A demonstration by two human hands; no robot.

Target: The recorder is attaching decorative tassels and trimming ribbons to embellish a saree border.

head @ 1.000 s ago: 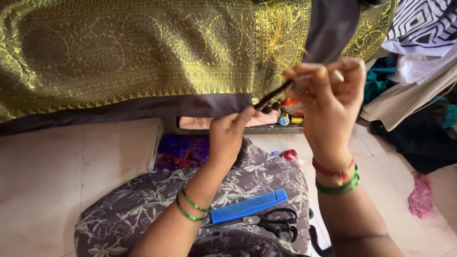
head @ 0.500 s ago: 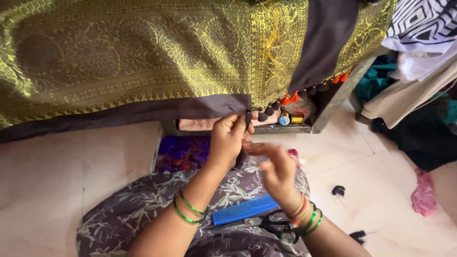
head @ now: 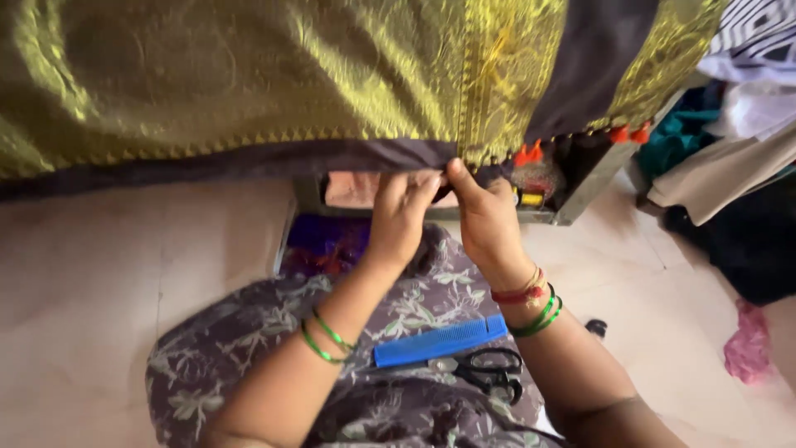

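Note:
A gold-green brocade cloth with a dark grey border hangs across the top of the view. My left hand and my right hand both pinch its lower hem, side by side, just left of a row of small orange tassels. Green bangles ring both wrists, with a red thread on the right one. On my lap, over a grey floral garment, lie a blue comb and black scissors.
A shallow tray with small sewing bits sits on the tiled floor behind the hem. Heaped clothes lie at the right, a pink scrap below them. A purple cloth lies under the tray's left end.
My right hand, raised high with a thread a second ago, dropped to my lap and has now come up to the hem beside my left hand. The view has shifted slightly.

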